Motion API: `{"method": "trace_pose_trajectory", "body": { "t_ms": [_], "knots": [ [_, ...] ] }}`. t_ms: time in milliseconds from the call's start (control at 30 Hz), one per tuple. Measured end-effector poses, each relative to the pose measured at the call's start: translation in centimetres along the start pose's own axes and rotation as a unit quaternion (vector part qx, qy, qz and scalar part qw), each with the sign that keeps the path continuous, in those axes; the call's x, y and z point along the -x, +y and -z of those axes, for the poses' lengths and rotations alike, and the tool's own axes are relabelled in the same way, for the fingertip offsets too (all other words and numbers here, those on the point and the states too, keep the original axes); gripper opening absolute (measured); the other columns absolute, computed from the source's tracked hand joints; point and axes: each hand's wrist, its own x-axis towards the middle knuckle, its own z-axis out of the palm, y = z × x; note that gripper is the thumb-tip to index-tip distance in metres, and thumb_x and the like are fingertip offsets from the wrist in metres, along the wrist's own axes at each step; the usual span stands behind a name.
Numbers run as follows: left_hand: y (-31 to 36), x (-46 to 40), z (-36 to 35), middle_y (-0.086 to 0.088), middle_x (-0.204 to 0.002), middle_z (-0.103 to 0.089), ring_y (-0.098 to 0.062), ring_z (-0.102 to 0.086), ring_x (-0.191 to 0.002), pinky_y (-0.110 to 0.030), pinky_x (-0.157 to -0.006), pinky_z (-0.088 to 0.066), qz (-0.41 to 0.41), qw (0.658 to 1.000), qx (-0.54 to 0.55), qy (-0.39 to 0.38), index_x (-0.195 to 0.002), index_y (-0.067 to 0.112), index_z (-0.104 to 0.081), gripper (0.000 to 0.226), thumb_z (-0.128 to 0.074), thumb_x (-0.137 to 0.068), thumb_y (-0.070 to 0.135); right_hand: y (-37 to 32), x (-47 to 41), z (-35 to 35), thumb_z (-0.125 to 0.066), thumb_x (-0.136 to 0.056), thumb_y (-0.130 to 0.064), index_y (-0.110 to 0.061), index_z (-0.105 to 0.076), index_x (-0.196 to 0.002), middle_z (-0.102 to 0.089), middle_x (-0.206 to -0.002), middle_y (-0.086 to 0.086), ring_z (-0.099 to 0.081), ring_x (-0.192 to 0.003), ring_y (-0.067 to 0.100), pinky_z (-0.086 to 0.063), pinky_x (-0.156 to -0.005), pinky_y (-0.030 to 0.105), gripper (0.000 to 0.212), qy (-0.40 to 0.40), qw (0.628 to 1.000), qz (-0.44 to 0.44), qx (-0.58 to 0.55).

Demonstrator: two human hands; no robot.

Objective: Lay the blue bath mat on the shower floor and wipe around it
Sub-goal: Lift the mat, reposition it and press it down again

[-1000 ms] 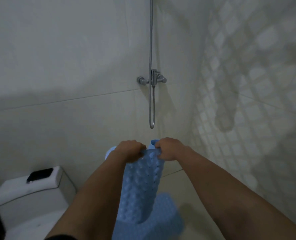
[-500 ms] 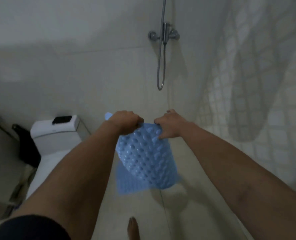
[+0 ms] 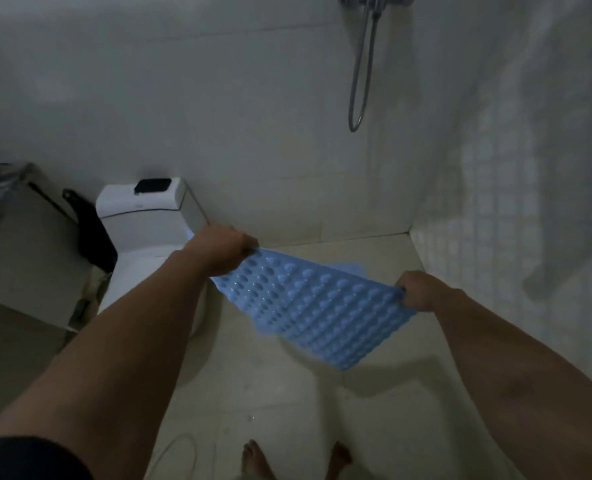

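Dim, greyish light. Pale tiled wall point(image 3: 253, 116) behind, small mosaic tiles point(image 3: 495, 220) to the right. Beige floor point(image 3: 287, 403) below. White toilet point(image 3: 142, 216) at left, a shower hose point(image 3: 360, 81) hung down the wall.

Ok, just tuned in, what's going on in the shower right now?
A person is holding the blue bath mat stretched out above the shower floor. The left hand grips one end near the toilet, the right hand grips the other. The mat hangs in the air, not yet laid down. No wiping cloth is in sight.
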Motion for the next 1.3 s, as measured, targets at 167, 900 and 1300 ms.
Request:
{"method": "trace_pose_trajectory", "body": {
  "t_ms": [167, 900, 1300],
  "knots": [
    [-1.5, 0.6, -6.7, -0.003, -0.128, -0.067, -0.026, -0.063, -0.115, -0.033, -0.088, -0.047, -0.006, 0.996, 0.019, -0.092, -0.137, 0.035, -0.056, 0.037, -0.046, -0.103, 0.028, -1.1, -0.5, -5.0, -0.061, -0.084, -0.018, -0.020, -0.078, -0.089, -0.074, -0.087, 0.004, -0.069, -0.078, 0.021, -0.054, -0.070, 0.031, 0.018, 0.010, 0.999, -0.031, -0.016],
    [-5.2, -16.7, -49.8, -0.001, -0.142, -0.059, -0.024, -0.051, -0.135, -0.032, -0.110, -0.041, 0.081, 0.949, 0.226, -0.203, -0.143, 0.031, -0.052, 0.042, -0.047, -0.102, 0.030, -0.1, -26.1, -23.5, -0.050, -0.093, -0.036, -0.032, -0.059, -0.127, -0.065, -0.127, 0.000, -0.061, -0.119, 0.023, -0.050, -0.095, 0.034, 0.035, -0.035, 0.992, -0.069, 0.097],
    [8.9, -15.6, -79.0, -0.008, -0.134, -0.065, -0.042, -0.050, -0.137, -0.057, -0.094, -0.052, 0.106, 0.958, 0.185, -0.190, -0.126, 0.024, -0.069, 0.068, -0.087, -0.065, 0.044, -1.0, -40.5, -50.3, -0.047, -0.096, -0.052, -0.026, -0.035, -0.148, -0.043, -0.144, 0.009, -0.043, -0.134, 0.031, -0.043, -0.105, 0.045, 0.059, -0.132, 0.985, -0.112, 0.017]
  ]
}}
